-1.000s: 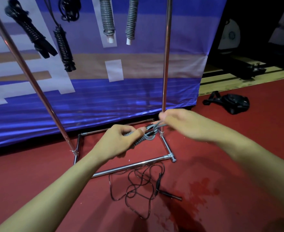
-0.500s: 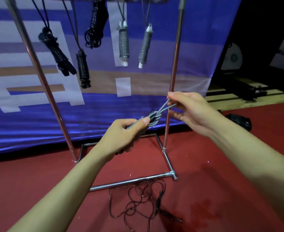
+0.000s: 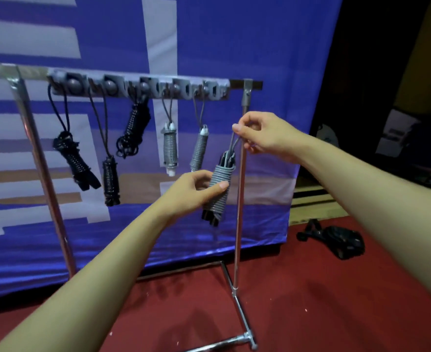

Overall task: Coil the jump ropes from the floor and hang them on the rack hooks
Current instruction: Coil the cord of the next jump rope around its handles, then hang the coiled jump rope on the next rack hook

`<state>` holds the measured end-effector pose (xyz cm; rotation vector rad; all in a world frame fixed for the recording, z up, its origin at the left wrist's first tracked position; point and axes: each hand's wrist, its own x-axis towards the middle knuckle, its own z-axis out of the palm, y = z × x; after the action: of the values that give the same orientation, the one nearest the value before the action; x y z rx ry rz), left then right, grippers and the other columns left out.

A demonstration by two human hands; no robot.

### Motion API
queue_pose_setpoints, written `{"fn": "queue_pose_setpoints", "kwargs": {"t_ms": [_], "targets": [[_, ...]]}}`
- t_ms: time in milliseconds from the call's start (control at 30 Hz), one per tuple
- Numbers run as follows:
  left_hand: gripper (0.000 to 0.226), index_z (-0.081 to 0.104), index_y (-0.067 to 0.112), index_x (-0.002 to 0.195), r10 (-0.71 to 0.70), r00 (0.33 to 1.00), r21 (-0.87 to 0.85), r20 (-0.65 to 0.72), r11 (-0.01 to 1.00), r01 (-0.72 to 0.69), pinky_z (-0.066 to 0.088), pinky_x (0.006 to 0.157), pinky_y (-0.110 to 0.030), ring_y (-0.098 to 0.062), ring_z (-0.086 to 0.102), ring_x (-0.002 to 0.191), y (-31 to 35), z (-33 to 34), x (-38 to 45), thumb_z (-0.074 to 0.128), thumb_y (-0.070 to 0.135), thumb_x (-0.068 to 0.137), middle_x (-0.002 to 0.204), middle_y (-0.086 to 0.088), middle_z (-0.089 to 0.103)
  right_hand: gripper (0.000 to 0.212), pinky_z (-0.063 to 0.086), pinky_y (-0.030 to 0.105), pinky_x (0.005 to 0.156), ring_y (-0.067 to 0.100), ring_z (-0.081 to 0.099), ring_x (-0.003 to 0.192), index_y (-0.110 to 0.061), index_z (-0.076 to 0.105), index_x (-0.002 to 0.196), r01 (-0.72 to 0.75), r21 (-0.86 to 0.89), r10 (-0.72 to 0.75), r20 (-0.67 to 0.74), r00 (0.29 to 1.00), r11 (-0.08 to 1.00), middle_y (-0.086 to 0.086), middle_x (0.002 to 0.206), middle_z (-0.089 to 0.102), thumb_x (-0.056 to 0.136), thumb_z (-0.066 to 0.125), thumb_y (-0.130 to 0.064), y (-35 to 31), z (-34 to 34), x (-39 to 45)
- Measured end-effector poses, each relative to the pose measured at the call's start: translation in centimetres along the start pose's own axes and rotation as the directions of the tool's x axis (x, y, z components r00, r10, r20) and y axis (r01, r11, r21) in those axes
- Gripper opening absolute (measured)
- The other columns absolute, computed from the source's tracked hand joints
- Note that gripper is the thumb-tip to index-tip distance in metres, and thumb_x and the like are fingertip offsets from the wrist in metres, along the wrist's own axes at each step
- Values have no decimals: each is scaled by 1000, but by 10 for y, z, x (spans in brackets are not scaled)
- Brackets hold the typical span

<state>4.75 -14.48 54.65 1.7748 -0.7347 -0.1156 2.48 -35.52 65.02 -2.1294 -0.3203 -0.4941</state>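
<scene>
Grey coil (image 3: 218, 191) now raised beside rack (image 3: 242, 158)

Dim indoor light, right side falls to near black. Motion blur smears the rack hooks (image 3: 138, 88). Wide-angle bending at edges.

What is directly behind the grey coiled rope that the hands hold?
Behind the grey coiled rope is the blue banner; the rack's upright pole stands beside it. The left hand covers part.

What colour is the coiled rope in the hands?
Grey coiled jump rope with black handle ends, clearest in the head view.
</scene>
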Motion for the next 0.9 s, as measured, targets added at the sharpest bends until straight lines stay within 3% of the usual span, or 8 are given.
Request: {"fn": "queue_pose_setpoints", "kwargs": {"t_ms": [100, 233, 367, 400, 500, 700, 800, 900], "targets": [[35, 68, 7, 118, 11, 999, 26, -52, 1000, -9, 47, 60, -10, -1, 69, 82, 11, -12, 36, 73, 33, 96, 108, -13, 77, 15, 56, 26, 61, 5, 62, 57, -7, 61, 99, 104, -177, -108, -10, 994, 979, 4, 72, 62, 103, 60, -21, -7, -18, 41], [65, 61, 10, 136, 26, 993, 56, -114, 998, -19, 50, 61, -13, -11, 70, 102, 19, -31, 84, 77, 51, 88, 124, -9, 73, 12, 59, 24, 63, 6, 68, 59, -7, 65, 101, 156, -285, -191, -100, 977, 946, 6, 78, 71, 103, 60, -19, -9, -32, 91], [90, 61, 21, 129, 24, 982, 53, -189, 998, -14, 63, 86, -48, -21, 75, 103, 32, -43, 118, 82, 76, 61, 118, -6, 74, 11, 55, 19, 58, 5, 70, 58, -10, 66, 99, 129, -353, -211, -205, 956, 927, 3, 76, 73, 101, 61, -19, -6, -40, 130], [91, 63, 20, 126, 34, 978, 63, -207, 998, -22, 62, 87, -51, -22, 75, 103, 32, -46, 127, 81, 78, 58, 116, -6, 74, 10, 55, 19, 57, 4, 70, 57, -11, 67, 97, 122, -370, -218, -230, 948, 921, 2, 76, 74, 100, 62, -19, -4, -42, 137], [94, 67, 17, 124, 66, 973, 125, -221, 991, -39, 63, 78, -40, -22, 74, 103, 26, -47, 148, 79, 80, 56, 115, -5, 74, 11, 57, 19, 59, 5, 71, 58, -14, 69, 93, 125, -431, -254, -256, 933, 893, -1, 75, 74, 99, 65, -23, 6, -42, 154], [71, 70, 15, 122, 93, 956, 242, -277, 970, -25, 63, 88, -45, -18, 72, 102, 12, -40, 165, 76, 70, 78, 108, -2, 74, 12, 58, 19, 68, 3, 71, 60, -19, 71, 88, 143, -533, -294, -210, 932, 834, -5, 73, 74, 97, 66, -25, 17, -37, 178], [78, 72, 12, 113, 103, 944, 320, -313, 947, 3, 61, 89, -47, -26, 72, 101, 6, -38, 163, 71, 78, 72, 100, -11, 72, 13, 59, 17, 63, 0, 69, 56, -20, 68, 87, 103, -517, -240, -206, 949, 850, -3, 72, 73, 99, 62, -20, 30, -32, 181], [61, 69, 9, 121, 140, 932, 403, -335, 915, 7, 56, 89, -36, -19, 68, 99, 2, -33, 161, 75, 58, 87, 106, -5, 71, 12, 56, 15, 55, 2, 69, 55, -17, 66, 92, 107, -458, -250, -263, 932, 883, -2, 73, 72, 101, 59, -18, 39, -22, 174]]}}
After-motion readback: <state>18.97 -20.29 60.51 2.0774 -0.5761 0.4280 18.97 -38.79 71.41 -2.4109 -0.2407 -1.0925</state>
